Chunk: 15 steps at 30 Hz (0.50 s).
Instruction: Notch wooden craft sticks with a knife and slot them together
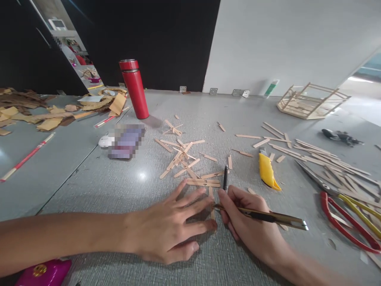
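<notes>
My left hand (169, 222) lies spread on the table, fingertips pressing on a short wooden stick (211, 192) that points away from me. In my right hand (250, 222) is a slim gold-and-black craft knife (274, 217), its tip on that stick beside my left fingers. Just beyond my right fingers is a black pen (225, 178); its lower end is hidden. Two or more flat sticks (204, 183) lie crosswise ahead of my left fingertips. Past them is a loose heap of cut wooden sticks (181, 157).
A yellow utility knife (267, 169) and red-and-yellow-handled snips (327, 194) lie right, by many sticks (330, 155). A wooden stick frame (312, 101) stands back right. Leftward are a red flask (135, 91), a phone (126, 141), a white case (105, 141) and cardboard scraps (53, 115).
</notes>
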Motion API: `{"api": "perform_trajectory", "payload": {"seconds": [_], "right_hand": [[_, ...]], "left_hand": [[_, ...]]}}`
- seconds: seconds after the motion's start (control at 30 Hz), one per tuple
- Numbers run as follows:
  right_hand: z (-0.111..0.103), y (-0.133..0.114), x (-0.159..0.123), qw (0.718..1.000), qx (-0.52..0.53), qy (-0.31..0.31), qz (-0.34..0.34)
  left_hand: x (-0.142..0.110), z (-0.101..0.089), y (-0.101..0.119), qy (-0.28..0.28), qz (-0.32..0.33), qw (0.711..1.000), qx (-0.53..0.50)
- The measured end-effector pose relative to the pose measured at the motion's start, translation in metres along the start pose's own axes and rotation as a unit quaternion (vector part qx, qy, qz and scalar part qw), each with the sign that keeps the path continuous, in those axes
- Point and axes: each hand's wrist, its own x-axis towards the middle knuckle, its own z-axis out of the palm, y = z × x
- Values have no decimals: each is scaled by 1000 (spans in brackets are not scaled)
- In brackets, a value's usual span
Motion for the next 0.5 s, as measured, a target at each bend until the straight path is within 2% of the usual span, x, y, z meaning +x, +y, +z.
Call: {"api": "perform_trajectory", "payload": {"seconds": [0.1,0.37,0.5], "right_hand": [[-1,2,1,1000,-15,5,-17],[2,-4,3,999,-21,-7,-26],[2,-4,1,997,-46,-1,-61]], "left_hand": [[1,-1,0,-14,6,1000,-3],[6,3,1,15,0,1000,-22],[8,6,-1,2,0,999,-35]]}}
